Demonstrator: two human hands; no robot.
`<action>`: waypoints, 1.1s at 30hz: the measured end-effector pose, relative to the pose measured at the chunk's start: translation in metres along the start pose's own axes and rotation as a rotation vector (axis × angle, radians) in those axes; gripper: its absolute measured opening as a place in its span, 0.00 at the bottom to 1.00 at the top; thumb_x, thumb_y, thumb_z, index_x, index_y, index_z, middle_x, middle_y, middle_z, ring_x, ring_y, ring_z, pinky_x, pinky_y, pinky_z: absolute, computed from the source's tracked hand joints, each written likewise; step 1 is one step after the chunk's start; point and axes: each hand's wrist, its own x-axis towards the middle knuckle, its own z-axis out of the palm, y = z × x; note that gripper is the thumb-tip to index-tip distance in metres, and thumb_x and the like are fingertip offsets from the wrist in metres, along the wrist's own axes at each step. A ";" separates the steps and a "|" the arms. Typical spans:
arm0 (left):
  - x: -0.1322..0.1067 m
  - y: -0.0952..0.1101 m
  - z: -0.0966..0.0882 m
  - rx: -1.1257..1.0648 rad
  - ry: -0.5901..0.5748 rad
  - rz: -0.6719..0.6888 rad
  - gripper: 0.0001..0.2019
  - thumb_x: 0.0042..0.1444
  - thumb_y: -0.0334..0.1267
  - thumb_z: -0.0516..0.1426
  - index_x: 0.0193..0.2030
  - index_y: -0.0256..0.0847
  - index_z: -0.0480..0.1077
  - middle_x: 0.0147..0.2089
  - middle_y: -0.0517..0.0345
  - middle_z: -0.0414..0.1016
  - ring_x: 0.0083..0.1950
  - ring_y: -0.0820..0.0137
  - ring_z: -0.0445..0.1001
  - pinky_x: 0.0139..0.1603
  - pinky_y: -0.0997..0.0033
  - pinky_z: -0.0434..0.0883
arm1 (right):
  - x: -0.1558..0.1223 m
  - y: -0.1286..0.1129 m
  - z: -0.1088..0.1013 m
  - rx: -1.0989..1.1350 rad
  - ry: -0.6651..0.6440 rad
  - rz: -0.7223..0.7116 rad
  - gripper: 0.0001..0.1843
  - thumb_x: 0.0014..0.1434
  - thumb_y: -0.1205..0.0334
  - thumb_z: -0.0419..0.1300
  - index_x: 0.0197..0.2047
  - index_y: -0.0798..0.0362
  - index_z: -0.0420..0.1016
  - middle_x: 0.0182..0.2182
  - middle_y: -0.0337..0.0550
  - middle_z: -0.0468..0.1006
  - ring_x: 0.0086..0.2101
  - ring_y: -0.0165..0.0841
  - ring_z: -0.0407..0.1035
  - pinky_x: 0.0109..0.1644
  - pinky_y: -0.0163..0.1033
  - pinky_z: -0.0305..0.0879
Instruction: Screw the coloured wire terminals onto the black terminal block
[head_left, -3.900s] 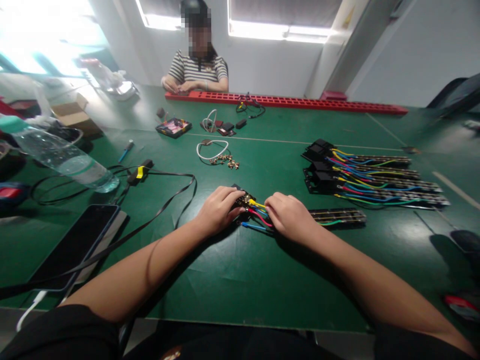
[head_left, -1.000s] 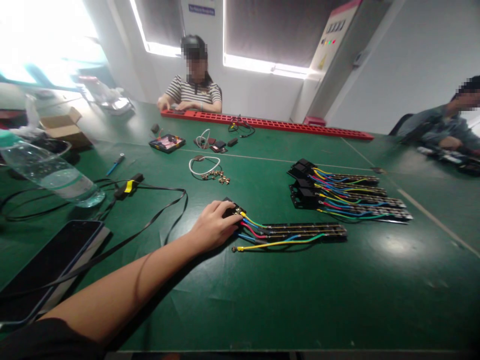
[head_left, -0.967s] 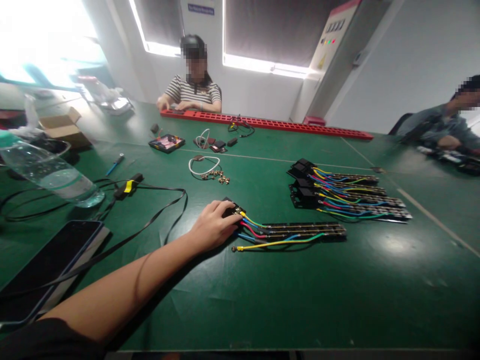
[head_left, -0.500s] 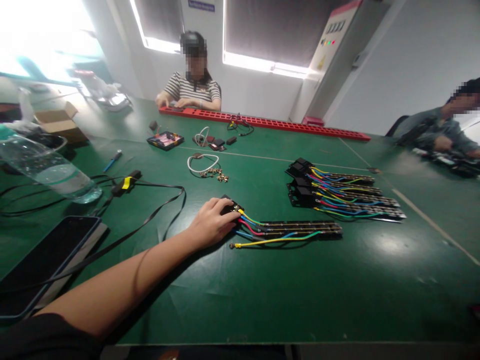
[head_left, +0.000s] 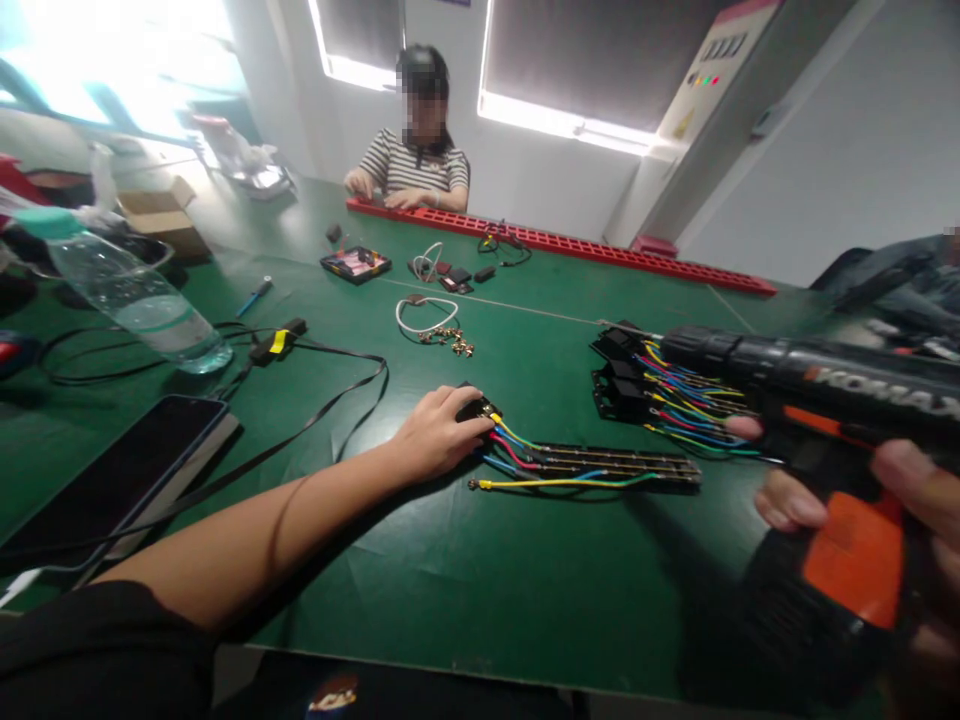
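Note:
My left hand (head_left: 439, 435) is closed over a small black connector block (head_left: 474, 402) on the table and holds it down. Yellow, red, blue and green wires run from the block to a flat black strip assembly (head_left: 615, 466) on its right. One yellow wire (head_left: 540, 484) lies loose at the front, ending in a ring terminal. At the right, my right hand (head_left: 915, 485) grips an orange and black cordless drill (head_left: 855, 560) by its handle. The drill's long thin bit points left, above several similar wired assemblies (head_left: 622, 390), which it partly covers.
Brass screws (head_left: 454, 343) lie beyond my left hand beside a white cable loop (head_left: 401, 320). At left are a phone (head_left: 127, 470), a tilted water bottle (head_left: 150, 300) and black cables (head_left: 330, 415). A person (head_left: 420, 165) works at a long red rail (head_left: 570, 240); another sits at far right.
My right hand has come into view from the right with the cordless drill in it. My left hand stays on the connector block. The view has turned slightly left.

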 end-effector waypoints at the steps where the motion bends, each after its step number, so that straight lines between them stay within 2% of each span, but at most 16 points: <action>1: 0.000 0.000 0.001 0.003 -0.001 0.007 0.13 0.66 0.38 0.58 0.54 0.46 0.78 0.61 0.41 0.66 0.52 0.57 0.69 0.52 0.53 0.75 | 0.000 -0.005 0.003 0.048 -0.008 0.058 0.28 0.57 0.40 0.64 0.58 0.39 0.73 0.44 0.51 0.78 0.24 0.32 0.65 0.22 0.41 0.66; 4: -0.001 -0.002 0.003 0.007 -0.003 0.015 0.13 0.66 0.38 0.58 0.55 0.46 0.78 0.61 0.42 0.66 0.53 0.57 0.68 0.52 0.53 0.75 | 0.006 -0.013 0.010 0.050 -0.129 0.291 0.32 0.50 0.40 0.72 0.53 0.48 0.77 0.28 0.46 0.75 0.23 0.32 0.67 0.19 0.34 0.62; 6: -0.002 -0.003 0.004 0.004 0.001 0.014 0.13 0.66 0.39 0.58 0.55 0.46 0.78 0.61 0.42 0.66 0.53 0.57 0.68 0.52 0.53 0.75 | 0.010 -0.014 0.013 -0.027 -0.259 0.349 0.32 0.50 0.39 0.73 0.51 0.51 0.77 0.23 0.44 0.73 0.24 0.32 0.68 0.22 0.32 0.64; 8: -0.002 -0.004 0.005 -0.005 0.005 0.013 0.13 0.67 0.39 0.58 0.55 0.46 0.77 0.61 0.42 0.66 0.54 0.57 0.68 0.52 0.54 0.75 | 0.014 -0.013 0.018 -0.094 -0.358 0.351 0.31 0.51 0.37 0.72 0.48 0.53 0.77 0.24 0.44 0.75 0.25 0.31 0.69 0.24 0.31 0.66; 12: -0.004 -0.005 0.007 -0.043 0.015 -0.002 0.13 0.66 0.39 0.59 0.56 0.46 0.77 0.61 0.43 0.66 0.55 0.57 0.68 0.54 0.53 0.75 | 0.017 -0.006 0.028 -0.188 -0.472 0.362 0.29 0.52 0.34 0.70 0.36 0.54 0.76 0.25 0.44 0.76 0.24 0.28 0.68 0.25 0.30 0.65; 14: -0.005 -0.006 0.008 -0.065 0.018 -0.016 0.13 0.66 0.39 0.59 0.55 0.46 0.77 0.61 0.43 0.66 0.55 0.57 0.68 0.54 0.53 0.75 | 0.017 -0.002 0.030 -0.224 -0.515 0.360 0.29 0.52 0.33 0.69 0.33 0.54 0.76 0.25 0.44 0.76 0.25 0.29 0.69 0.26 0.31 0.66; 20: -0.004 -0.005 0.008 -0.088 0.015 -0.032 0.10 0.66 0.39 0.59 0.52 0.45 0.78 0.60 0.43 0.67 0.56 0.57 0.68 0.54 0.53 0.74 | 0.017 0.001 0.025 -0.303 -0.567 0.366 0.31 0.55 0.30 0.65 0.31 0.54 0.77 0.26 0.45 0.76 0.25 0.29 0.70 0.26 0.32 0.66; 26: -0.003 -0.004 0.006 -0.058 0.028 -0.009 0.11 0.67 0.39 0.58 0.52 0.45 0.79 0.60 0.42 0.66 0.55 0.56 0.69 0.53 0.53 0.74 | 0.013 -0.004 0.029 -0.329 -0.564 0.373 0.34 0.50 0.26 0.66 0.29 0.54 0.77 0.26 0.45 0.76 0.24 0.29 0.69 0.25 0.32 0.66; 33: -0.001 -0.003 0.003 -0.034 0.006 -0.002 0.11 0.67 0.39 0.58 0.52 0.45 0.78 0.60 0.42 0.66 0.54 0.57 0.68 0.52 0.53 0.75 | 0.012 -0.001 0.028 -0.345 -0.558 0.373 0.34 0.52 0.27 0.65 0.31 0.54 0.76 0.27 0.45 0.77 0.25 0.30 0.70 0.26 0.31 0.67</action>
